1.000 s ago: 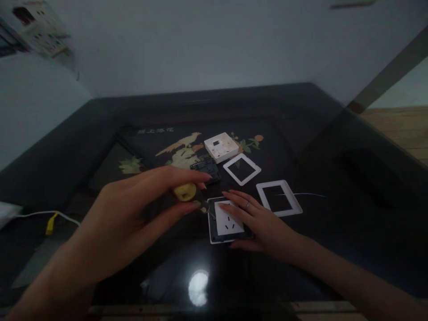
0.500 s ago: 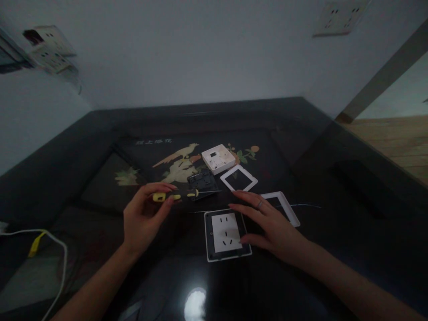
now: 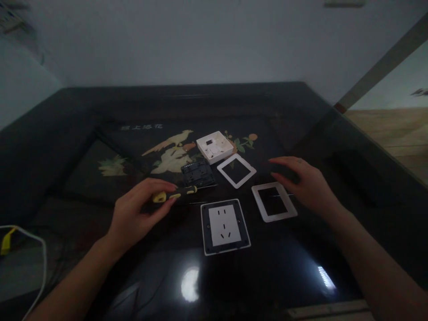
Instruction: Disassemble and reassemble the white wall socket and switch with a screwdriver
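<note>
My left hand (image 3: 138, 209) holds a yellow and black screwdriver (image 3: 180, 193) by its handle, the thin shaft pointing right. Over the right part of the table, my right hand (image 3: 301, 183) has its fingers apart, with nothing in them. It is just above a white square frame (image 3: 290, 213). A wall socket (image 3: 224, 226) with its dark mounting rim exposed lies face up between the hands. Behind the screwdriver is a black plastic plate (image 3: 198, 173). A second white frame (image 3: 221, 168) lies at an angle, touching or close to a white back box (image 3: 214, 146).
The dark glossy table (image 3: 187, 278) carries an inlaid bird and flower picture (image 3: 174, 147). A white cable (image 3: 44, 254) with a yellow tag (image 3: 6, 241) runs along the left edge. A pale wall (image 3: 187, 40) rises behind the table.
My right hand has moved off the socket, right and away from me, uncovering the socket's right side and the nearer frame. The left hand still holds the screwdriver. The view has tilted downward.
</note>
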A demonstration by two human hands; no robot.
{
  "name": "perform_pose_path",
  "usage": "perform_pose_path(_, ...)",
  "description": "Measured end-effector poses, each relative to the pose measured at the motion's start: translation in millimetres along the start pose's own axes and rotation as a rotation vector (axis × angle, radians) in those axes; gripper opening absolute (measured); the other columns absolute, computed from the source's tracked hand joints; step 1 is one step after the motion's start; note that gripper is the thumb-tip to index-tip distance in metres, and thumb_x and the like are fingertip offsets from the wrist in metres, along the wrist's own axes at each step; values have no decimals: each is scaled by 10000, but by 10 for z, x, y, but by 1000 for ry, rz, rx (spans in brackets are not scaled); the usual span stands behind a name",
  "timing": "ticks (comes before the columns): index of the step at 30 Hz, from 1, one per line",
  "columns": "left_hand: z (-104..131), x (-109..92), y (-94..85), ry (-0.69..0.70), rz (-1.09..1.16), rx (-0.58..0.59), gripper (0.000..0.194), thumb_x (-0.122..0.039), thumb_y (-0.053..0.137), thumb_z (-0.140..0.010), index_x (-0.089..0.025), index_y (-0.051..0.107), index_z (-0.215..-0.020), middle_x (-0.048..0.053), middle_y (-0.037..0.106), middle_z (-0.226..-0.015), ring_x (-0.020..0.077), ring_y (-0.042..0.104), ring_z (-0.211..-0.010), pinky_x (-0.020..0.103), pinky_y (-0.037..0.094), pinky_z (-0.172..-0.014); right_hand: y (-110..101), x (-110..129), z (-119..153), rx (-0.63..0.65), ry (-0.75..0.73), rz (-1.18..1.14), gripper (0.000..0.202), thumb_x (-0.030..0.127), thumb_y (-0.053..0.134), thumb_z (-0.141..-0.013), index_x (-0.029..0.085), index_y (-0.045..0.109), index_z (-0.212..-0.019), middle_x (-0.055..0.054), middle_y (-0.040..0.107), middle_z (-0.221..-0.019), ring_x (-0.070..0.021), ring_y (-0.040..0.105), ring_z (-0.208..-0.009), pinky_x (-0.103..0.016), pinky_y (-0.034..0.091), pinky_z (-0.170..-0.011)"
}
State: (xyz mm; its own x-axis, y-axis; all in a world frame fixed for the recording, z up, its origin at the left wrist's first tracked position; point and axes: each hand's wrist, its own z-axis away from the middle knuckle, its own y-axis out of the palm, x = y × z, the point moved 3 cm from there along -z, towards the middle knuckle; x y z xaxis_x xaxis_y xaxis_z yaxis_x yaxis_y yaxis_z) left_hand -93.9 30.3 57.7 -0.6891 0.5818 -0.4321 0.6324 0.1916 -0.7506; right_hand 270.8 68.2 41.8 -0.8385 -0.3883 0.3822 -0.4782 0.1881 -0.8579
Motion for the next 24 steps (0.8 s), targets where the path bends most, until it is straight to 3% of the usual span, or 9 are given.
perform_pose_path(3, 1, 55, 31, 47, -20, 112, 105, -301, 634, -896, -247, 671, -978, 25, 740, -942, 187, 723, -838, 300, 610, -770, 39, -53, 11, 46, -4, 34, 307, 326, 577, -904, 234, 658, -1186, -115, 679, -1212, -315, 618, -1152, -589, 503, -970)
perform_pose_path(6, 7, 125, 68, 37, -49, 218, 184, -353, 574, -926, -243, 698, -1007, 43, 743, -989, 196, 731, -865, 294, 611, -773, 87, -42, 64, 173, -59, 49, 379, 351, 637, -870, 229, 650, -1229, -134, 643, -1279, -334, 576, -1201, -604, 485, -989)
perform_pose_path(10, 28, 213, 118, 1, -138, 411, 332, -419, 484, -956, -250, 668, -1175, 71, 723, -1128, 223, 735, -904, 328, 614, -748, 124, -19, 213, 445, -110, 41, 724, 425, 801, -717, 252, 558, -1376, -160, 511, -1456, -402, 444, -1349, -651, 449, -1017)
perform_pose_path(13, 42, 264, 138, -1, -194, 491, 382, -438, 459, -957, -235, 654, -1216, 91, 720, -1123, 247, 731, -892, 385, 612, -752, 125, -18, 308, 578, -101, 35, 955, 379, 885, -603, 299, 460, -1455, -161, 391, -1552, -431, 345, -1422, -673, 407, -1052)
perform_pose_path(17, 46, 303, 152, 17, -203, 496, 375, -429, 461, -956, -204, 680, -1162, 117, 720, -1081, 277, 703, -951, 432, 595, -804, 119, -6, 329, 585, -89, 37, 995, 284, 867, -627, 339, 382, -1493, -145, 368, -1555, -416, 379, -1403, -638, 464, -1025)
perform_pose_path(24, 67, 365, 168, -6, -194, 518, 418, -499, 484, -951, -225, 654, -1217, 118, 680, -1130, 279, 682, -979, 426, 589, -827, 145, 0, 279, 478, -115, 68, 849, 393, 780, -732, 259, 403, -1482, -151, 494, -1409, -387, 487, -1286, -591, 515, -984)
